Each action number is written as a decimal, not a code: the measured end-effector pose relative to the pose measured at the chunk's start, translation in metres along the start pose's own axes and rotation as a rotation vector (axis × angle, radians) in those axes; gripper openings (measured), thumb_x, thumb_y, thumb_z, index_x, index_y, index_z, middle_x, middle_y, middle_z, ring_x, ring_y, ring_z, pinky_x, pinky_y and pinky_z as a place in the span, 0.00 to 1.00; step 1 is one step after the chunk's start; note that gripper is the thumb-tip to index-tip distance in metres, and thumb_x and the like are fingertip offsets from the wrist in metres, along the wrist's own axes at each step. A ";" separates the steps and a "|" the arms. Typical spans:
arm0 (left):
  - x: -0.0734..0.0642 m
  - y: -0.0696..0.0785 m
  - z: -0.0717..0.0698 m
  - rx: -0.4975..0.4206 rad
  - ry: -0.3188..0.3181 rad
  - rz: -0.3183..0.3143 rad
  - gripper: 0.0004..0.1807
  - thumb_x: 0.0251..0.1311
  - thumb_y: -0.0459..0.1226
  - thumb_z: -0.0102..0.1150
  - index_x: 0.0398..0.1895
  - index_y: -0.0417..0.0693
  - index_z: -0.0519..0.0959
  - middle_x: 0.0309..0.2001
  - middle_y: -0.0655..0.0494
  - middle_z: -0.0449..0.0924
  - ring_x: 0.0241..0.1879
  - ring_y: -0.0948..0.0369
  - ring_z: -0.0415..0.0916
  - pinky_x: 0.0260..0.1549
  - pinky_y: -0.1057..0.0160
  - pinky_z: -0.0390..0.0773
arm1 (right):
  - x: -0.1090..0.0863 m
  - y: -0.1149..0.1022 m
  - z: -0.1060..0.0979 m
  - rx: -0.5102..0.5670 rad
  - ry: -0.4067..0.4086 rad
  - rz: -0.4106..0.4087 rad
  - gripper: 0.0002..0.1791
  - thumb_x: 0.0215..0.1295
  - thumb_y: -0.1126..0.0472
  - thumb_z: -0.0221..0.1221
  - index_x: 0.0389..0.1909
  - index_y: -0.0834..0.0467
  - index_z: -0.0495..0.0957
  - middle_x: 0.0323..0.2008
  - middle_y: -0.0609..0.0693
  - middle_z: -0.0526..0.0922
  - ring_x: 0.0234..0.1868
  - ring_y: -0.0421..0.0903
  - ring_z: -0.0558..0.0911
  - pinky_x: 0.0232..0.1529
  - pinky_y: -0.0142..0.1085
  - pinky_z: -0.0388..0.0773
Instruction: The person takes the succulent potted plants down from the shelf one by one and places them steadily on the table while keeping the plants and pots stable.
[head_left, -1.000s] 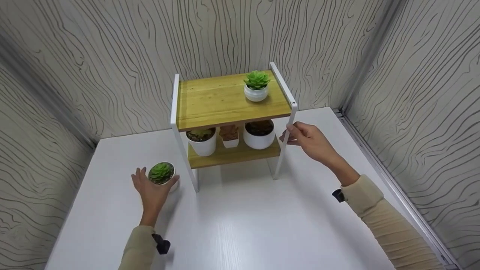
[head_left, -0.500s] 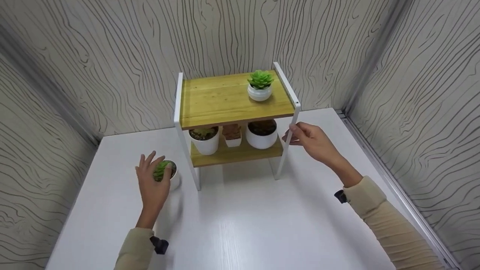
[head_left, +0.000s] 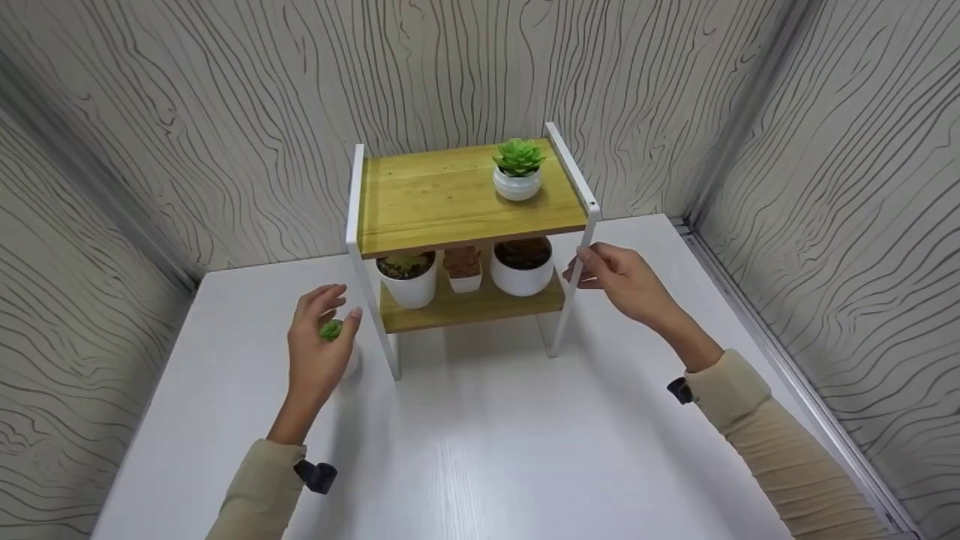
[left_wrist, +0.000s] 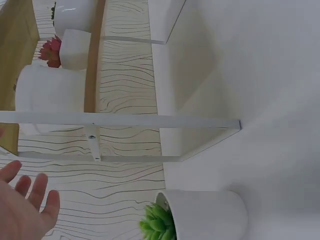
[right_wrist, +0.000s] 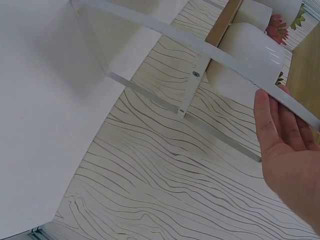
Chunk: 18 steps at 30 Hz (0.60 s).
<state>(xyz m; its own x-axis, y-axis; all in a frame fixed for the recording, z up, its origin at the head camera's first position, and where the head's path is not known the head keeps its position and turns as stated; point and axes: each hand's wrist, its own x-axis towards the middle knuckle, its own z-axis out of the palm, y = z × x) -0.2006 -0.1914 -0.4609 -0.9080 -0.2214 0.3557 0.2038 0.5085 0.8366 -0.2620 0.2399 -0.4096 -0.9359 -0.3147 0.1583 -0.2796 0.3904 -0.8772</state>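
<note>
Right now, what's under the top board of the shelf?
A left pot, a small middle pot and a right pot, all white, on the lower board. From above, the top board hides their backs.

Left hand [head_left: 316,352] loosely spread — right hand [head_left: 626,286] pinching.

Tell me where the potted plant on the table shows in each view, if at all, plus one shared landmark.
Head: the potted plant is left of centre, partly hidden by the left hand.
Left wrist: the potted plant is at the bottom, just right of centre.
Right wrist: not in it.
Shared landmark: the white shelf frame.
</note>
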 end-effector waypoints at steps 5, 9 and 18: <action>-0.002 0.014 -0.013 -0.003 -0.089 0.028 0.25 0.71 0.35 0.65 0.69 0.43 0.75 0.66 0.44 0.78 0.65 0.48 0.80 0.67 0.47 0.80 | 0.000 0.001 0.001 0.008 0.007 -0.006 0.25 0.85 0.48 0.48 0.51 0.67 0.80 0.50 0.63 0.87 0.56 0.60 0.87 0.56 0.37 0.87; -0.001 0.018 -0.020 0.000 -0.100 0.014 0.25 0.70 0.35 0.65 0.69 0.45 0.76 0.61 0.46 0.83 0.61 0.51 0.84 0.63 0.50 0.83 | 0.000 0.001 0.001 -0.011 -0.006 -0.006 0.25 0.85 0.47 0.48 0.53 0.67 0.80 0.50 0.62 0.87 0.56 0.59 0.88 0.57 0.37 0.87; -0.001 0.022 -0.017 -0.054 -0.116 0.000 0.23 0.70 0.40 0.68 0.66 0.45 0.79 0.57 0.47 0.86 0.58 0.53 0.86 0.60 0.57 0.85 | -0.001 -0.003 -0.003 -0.054 0.000 0.020 0.26 0.83 0.46 0.50 0.56 0.66 0.80 0.53 0.61 0.86 0.58 0.58 0.87 0.58 0.40 0.87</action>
<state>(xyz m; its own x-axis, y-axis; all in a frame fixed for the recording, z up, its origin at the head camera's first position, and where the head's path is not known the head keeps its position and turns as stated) -0.1892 -0.1943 -0.4357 -0.9437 -0.1220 0.3074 0.2201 0.4621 0.8591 -0.2614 0.2413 -0.4063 -0.9412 -0.3068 0.1413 -0.2724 0.4422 -0.8545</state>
